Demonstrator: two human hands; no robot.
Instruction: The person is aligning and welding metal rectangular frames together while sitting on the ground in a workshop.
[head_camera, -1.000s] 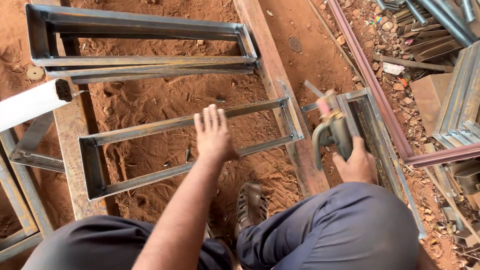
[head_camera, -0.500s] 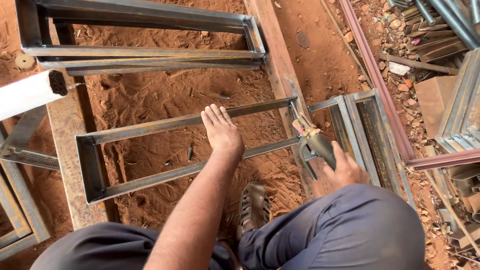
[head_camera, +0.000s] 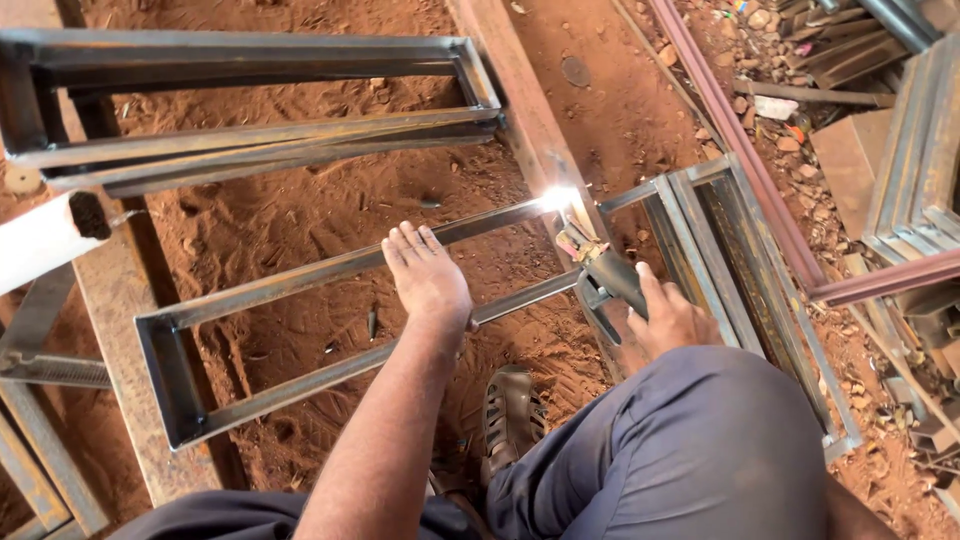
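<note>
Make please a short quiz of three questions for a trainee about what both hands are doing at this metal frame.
1. True or false: the left hand lies flat, palm down, on the rectangular steel frame.
2. What does the right hand hold? A) a hammer B) an electrode holder C) a tape measure
3. Fill in: the bright arc burns at the frame's ____ corner, next to the wooden beam.

Key: 1 true; 2 B; 3 far right.
</note>
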